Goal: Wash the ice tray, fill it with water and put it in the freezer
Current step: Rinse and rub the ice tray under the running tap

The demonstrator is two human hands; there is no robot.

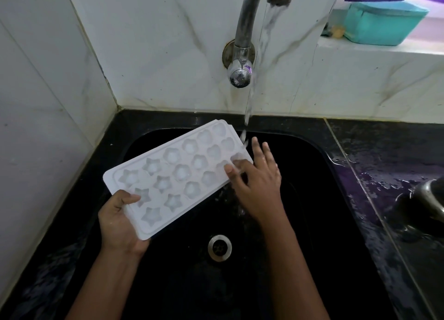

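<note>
Two hands work over one black sink (312, 199); I see the left hand (120, 221) gripping the single white ice tray (177, 175) at its near corner, thumb on top; the right hand (257, 175) lays spread fingers (265, 149) on its far end, where water (252, 91) from one tap (245, 26) falls; three rows of six moulds (181, 172).

Matt white plastic ice tray (177, 173), glossy black sink (300, 199)

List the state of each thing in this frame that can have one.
Tap: open, water running.
Ice tray: held over the sink, cavities up.
Left hand: grips the tray's near end.
Right hand: fingers straight, thumb on the tray's far end.
Counter: wet.
</note>
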